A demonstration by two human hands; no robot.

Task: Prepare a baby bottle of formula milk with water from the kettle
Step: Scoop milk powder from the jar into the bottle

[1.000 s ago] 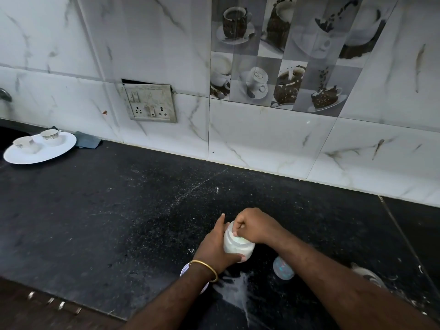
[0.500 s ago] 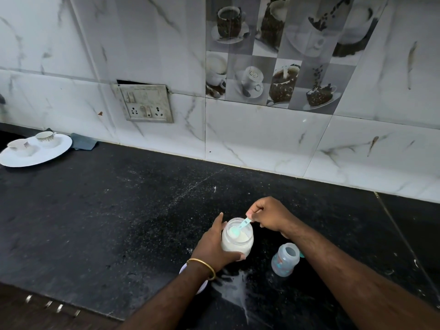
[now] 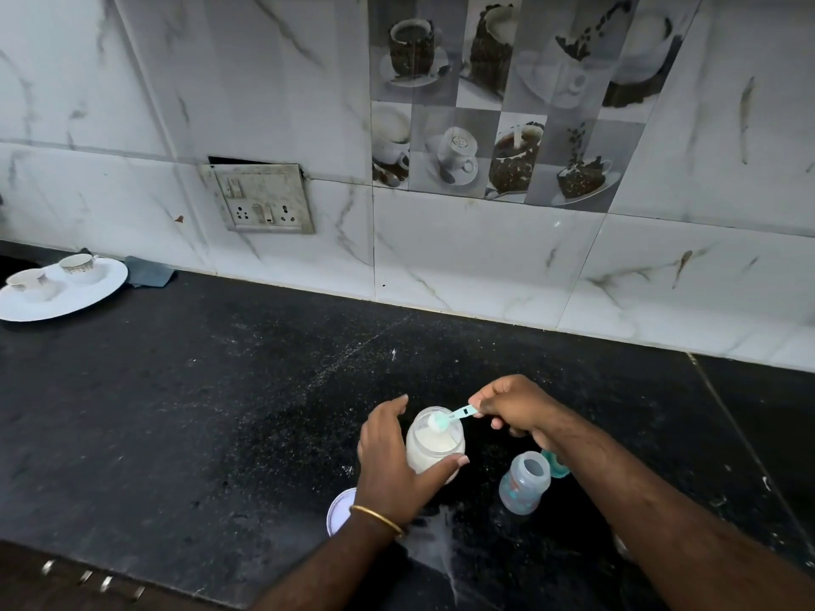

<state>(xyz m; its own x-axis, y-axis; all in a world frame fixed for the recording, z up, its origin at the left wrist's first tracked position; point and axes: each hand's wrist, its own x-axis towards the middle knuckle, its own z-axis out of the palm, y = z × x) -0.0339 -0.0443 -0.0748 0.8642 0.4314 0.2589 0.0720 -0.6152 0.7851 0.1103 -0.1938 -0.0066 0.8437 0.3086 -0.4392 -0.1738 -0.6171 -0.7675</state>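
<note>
We see two bare forearms with no sleeves showing. On the left wrist sits a thin gold bangle (image 3: 378, 518), plain and round. The left hand (image 3: 392, 460) and right hand (image 3: 514, 405) wear no rings we can make out.

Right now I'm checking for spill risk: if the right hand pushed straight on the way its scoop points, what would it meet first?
The right hand points the scoop leftward over the open jar. Going on, it would likely meet the jar's far rim or the left hand gripping it, though depth is unclear.
</note>
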